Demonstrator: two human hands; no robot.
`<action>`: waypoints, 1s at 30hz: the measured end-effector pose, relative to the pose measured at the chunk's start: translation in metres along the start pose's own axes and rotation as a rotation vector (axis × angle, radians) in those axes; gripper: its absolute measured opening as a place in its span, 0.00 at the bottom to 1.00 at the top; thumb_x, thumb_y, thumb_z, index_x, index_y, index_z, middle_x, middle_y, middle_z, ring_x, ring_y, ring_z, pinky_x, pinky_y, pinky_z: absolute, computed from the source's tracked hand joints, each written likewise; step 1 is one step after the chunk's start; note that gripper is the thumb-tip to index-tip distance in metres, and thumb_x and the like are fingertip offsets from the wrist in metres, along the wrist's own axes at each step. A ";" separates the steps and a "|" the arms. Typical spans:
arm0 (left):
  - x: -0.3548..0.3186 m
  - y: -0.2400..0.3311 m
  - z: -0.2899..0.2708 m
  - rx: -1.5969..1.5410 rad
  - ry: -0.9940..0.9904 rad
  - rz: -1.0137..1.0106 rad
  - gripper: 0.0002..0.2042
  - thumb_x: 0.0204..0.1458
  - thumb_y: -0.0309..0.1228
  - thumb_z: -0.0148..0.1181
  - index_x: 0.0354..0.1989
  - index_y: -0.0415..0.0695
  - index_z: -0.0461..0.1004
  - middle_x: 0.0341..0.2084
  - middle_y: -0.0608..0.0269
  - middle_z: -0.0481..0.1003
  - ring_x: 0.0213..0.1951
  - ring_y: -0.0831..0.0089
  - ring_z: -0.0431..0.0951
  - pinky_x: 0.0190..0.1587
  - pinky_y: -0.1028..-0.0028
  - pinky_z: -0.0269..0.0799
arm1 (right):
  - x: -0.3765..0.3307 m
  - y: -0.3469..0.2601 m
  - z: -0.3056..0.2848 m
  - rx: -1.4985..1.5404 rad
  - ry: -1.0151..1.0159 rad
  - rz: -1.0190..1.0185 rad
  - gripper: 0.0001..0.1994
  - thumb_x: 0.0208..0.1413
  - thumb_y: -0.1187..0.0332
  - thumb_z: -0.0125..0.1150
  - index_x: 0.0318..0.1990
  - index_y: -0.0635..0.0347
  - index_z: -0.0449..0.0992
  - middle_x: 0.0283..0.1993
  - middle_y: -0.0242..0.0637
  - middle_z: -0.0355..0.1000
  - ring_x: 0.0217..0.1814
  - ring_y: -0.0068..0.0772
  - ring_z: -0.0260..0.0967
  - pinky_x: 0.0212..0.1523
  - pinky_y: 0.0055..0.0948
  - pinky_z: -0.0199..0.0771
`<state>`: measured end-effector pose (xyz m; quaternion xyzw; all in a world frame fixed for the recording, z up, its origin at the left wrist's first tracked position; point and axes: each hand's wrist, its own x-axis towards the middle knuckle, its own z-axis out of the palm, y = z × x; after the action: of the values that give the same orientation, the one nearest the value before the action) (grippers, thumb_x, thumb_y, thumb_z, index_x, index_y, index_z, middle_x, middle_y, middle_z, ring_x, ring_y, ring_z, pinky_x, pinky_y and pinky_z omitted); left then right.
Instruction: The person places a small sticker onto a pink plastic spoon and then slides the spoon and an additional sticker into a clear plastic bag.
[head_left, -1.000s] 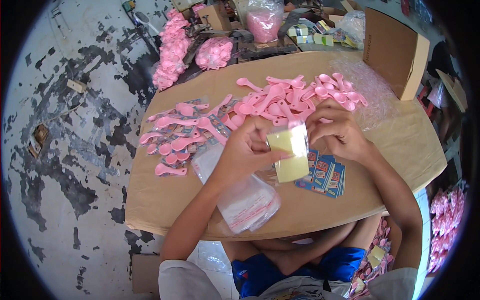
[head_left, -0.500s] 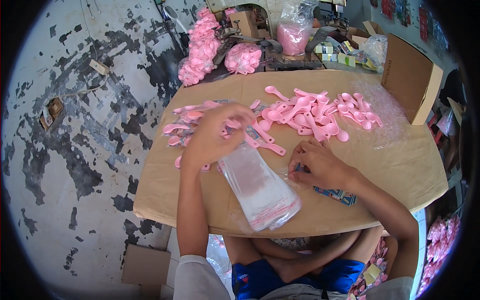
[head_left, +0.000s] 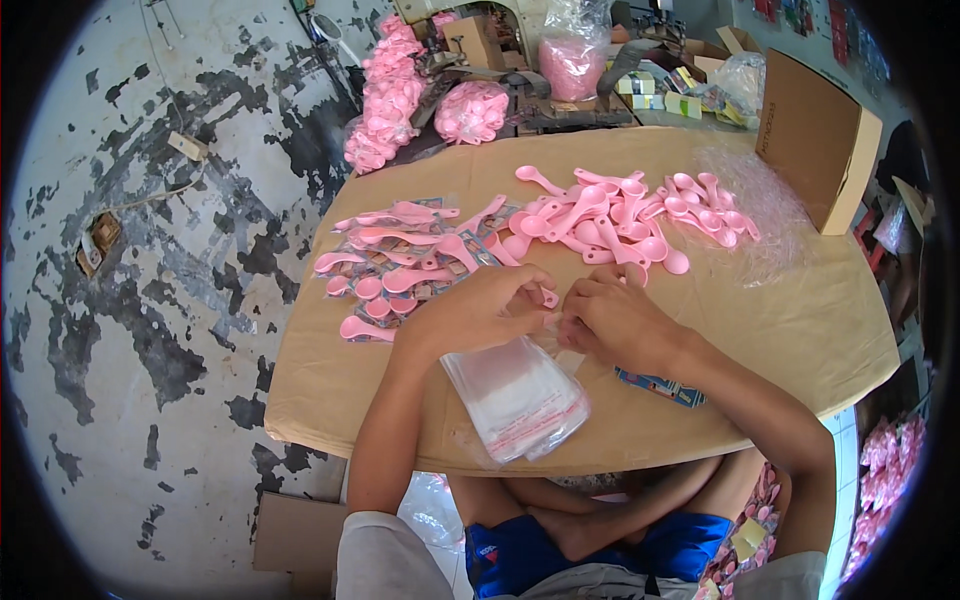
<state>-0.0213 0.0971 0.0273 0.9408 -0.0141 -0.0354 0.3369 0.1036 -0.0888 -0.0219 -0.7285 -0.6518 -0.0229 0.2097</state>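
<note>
My left hand (head_left: 485,308) is closed, with the end of a pink spoon (head_left: 549,298) showing at its fingertips. Close beside it, my right hand (head_left: 625,318) pinches what looks like a clear plastic bag (head_left: 568,358), mostly hidden by the fingers. Below both hands lies a stack of clear bags (head_left: 520,400) with a reddish printed strip along the near end. Partly under my right wrist are blue printed cards (head_left: 660,388). Loose pink spoons (head_left: 600,215) form a heap beyond my hands; bagged spoons with cards (head_left: 400,262) are spread to the left.
Brown paper covers the table (head_left: 780,350). An open cardboard box (head_left: 815,140) and a heap of clear plastic wrap (head_left: 755,215) occupy the right side. Behind stand bundles of pink spoons (head_left: 388,95) and a clear sack of pink items (head_left: 573,65).
My left hand has come right and nearer, away from the bagged spoons, to meet my right hand. A pink spoon end now shows in its fingers. My right hand has shifted slightly up.
</note>
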 end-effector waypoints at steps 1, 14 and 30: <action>0.002 -0.002 0.002 0.003 -0.006 0.001 0.31 0.48 0.40 0.67 0.57 0.35 0.66 0.48 0.47 0.75 0.52 0.60 0.76 0.52 0.66 0.71 | 0.002 0.002 0.000 0.006 0.043 -0.015 0.06 0.56 0.64 0.60 0.35 0.54 0.79 0.39 0.37 0.74 0.49 0.41 0.67 0.54 0.49 0.56; 0.013 -0.002 0.018 -0.138 0.106 0.083 0.21 0.51 0.33 0.66 0.53 0.38 0.73 0.41 0.60 0.78 0.42 0.72 0.78 0.47 0.71 0.72 | 0.002 0.007 -0.071 0.029 0.764 -0.053 0.05 0.50 0.73 0.64 0.35 0.59 0.77 0.31 0.33 0.77 0.32 0.35 0.70 0.41 0.35 0.68; 0.028 0.018 0.035 -1.052 0.607 -0.080 0.14 0.62 0.38 0.54 0.41 0.36 0.73 0.33 0.57 0.78 0.35 0.69 0.81 0.41 0.71 0.80 | -0.039 0.033 -0.049 -0.137 -0.121 0.205 0.25 0.50 0.52 0.67 0.45 0.66 0.74 0.39 0.46 0.73 0.39 0.45 0.73 0.45 0.41 0.72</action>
<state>0.0035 0.0590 0.0100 0.6160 0.1371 0.2197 0.7440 0.1415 -0.1440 0.0018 -0.8038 -0.5824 -0.0017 0.1212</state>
